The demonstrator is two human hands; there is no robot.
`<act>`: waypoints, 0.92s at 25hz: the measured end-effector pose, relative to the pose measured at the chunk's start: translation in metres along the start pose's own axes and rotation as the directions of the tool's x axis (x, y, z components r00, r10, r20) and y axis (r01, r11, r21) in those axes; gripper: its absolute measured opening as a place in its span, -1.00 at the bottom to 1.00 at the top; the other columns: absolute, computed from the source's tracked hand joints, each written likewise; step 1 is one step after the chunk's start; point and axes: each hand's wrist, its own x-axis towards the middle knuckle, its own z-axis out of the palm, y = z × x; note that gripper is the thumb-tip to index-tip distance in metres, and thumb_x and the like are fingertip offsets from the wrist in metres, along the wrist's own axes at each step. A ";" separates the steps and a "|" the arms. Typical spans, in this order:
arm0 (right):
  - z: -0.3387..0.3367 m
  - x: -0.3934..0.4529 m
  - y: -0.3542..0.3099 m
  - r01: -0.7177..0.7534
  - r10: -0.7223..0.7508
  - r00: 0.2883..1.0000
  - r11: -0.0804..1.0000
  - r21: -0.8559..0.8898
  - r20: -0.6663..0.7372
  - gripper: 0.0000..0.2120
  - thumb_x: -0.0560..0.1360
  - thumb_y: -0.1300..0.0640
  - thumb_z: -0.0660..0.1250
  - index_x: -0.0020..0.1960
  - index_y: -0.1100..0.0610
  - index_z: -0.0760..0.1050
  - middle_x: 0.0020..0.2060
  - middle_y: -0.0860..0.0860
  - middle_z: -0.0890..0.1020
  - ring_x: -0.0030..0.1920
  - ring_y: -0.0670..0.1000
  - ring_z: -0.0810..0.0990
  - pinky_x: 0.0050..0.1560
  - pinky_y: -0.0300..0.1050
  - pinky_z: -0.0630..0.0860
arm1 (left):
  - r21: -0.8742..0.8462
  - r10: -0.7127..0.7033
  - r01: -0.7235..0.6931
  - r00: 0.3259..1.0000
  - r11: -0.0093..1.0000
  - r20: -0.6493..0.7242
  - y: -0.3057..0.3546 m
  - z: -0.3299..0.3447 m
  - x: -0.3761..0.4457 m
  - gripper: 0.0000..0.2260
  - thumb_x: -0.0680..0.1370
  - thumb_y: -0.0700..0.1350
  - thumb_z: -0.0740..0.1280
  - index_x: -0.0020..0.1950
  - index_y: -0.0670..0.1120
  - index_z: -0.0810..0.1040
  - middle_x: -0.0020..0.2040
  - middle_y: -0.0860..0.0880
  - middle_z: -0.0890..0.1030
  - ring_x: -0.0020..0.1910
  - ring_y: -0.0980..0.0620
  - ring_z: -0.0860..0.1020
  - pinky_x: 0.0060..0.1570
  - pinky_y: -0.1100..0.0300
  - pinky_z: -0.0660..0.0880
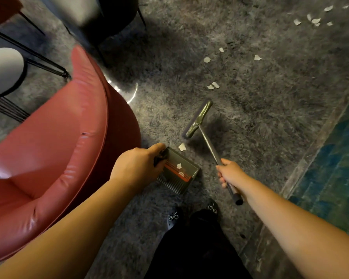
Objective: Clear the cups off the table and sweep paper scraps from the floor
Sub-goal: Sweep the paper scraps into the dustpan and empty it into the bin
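Grey carpet (250, 117) underfoot: left hand (137, 168) grips the dustpan (179, 172) handle, right hand (230, 174) clamps the broom (199, 119) stick. One paper scrap (182, 147) lies between the hands, just beyond the dustpan; more scraps (213, 86) sit farther ahead.

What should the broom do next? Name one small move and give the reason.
Probably a short pull of the broom head toward the dustpan. One paper scrap lies on the carpet between the head and the pan's mouth, while the left hand holds the pan and the right hand grips the broom handle.
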 end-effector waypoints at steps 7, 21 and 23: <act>0.023 0.046 0.012 -0.045 0.049 0.999 0.989 -0.138 0.023 -0.78 0.59 0.23 0.11 0.17 0.01 0.40 -0.40 0.08 0.41 -0.55 -0.03 0.35 -0.61 -0.29 0.30 | -0.020 0.015 -0.016 0.999 1.000 -0.034 -0.005 0.004 0.004 -0.61 0.45 0.05 0.42 0.27 0.10 0.52 -0.27 -0.08 0.66 -0.33 -0.22 0.60 -0.44 0.06 0.50; -0.007 -0.036 0.054 -0.116 0.116 0.993 0.993 0.022 0.029 -0.73 0.62 0.26 0.10 0.28 0.10 0.38 -0.45 0.06 0.35 -0.65 -0.10 0.27 -0.64 -0.35 0.23 | -0.014 -0.041 0.042 0.998 0.999 0.042 -0.003 0.002 0.003 -0.63 0.48 0.13 0.35 0.27 0.15 0.42 -0.19 -0.08 0.66 -0.27 -0.19 0.61 -0.38 0.06 0.53; -0.010 -0.024 0.049 -0.088 0.087 0.996 0.993 -0.075 -0.021 -0.69 0.61 0.28 0.10 0.33 0.12 0.35 -0.43 0.08 0.36 -0.60 -0.06 0.30 -0.65 -0.34 0.25 | 0.007 -0.083 0.083 0.994 0.997 0.070 -0.007 0.002 -0.001 -0.63 0.48 0.20 0.33 0.24 0.14 0.43 -0.14 -0.06 0.67 -0.21 -0.17 0.62 -0.35 0.08 0.52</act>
